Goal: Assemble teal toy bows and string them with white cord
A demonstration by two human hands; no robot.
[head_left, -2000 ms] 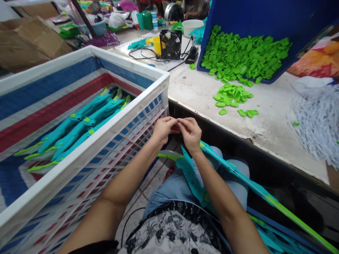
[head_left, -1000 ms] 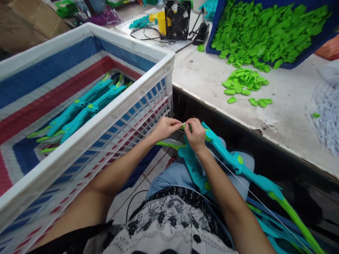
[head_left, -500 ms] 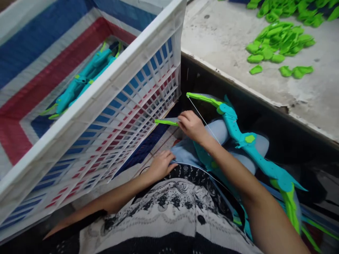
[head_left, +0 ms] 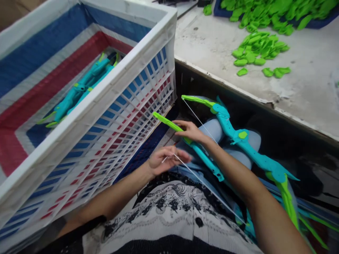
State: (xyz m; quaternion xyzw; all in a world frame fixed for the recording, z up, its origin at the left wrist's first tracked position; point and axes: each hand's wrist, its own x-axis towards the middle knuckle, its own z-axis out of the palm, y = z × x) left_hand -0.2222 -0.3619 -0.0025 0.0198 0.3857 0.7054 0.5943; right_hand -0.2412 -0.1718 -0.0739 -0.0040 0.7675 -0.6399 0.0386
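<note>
My right hand grips the green limb of a teal and green toy bow held over my lap. My left hand pinches the loose end of that bow's white string, which runs down to the right along my forearm. A second toy bow, strung, lies across my knees just beyond, its green tip pointing at the crate.
A white slatted crate lined with striped sheet stands at my left, holding several finished bows. A worn white table at upper right carries small green plastic pieces and a blue bin of more.
The strung bow has been laid across my knees. My right hand took up another bow by its green limb and raised it. My left hand rose from my lap with the string end.
</note>
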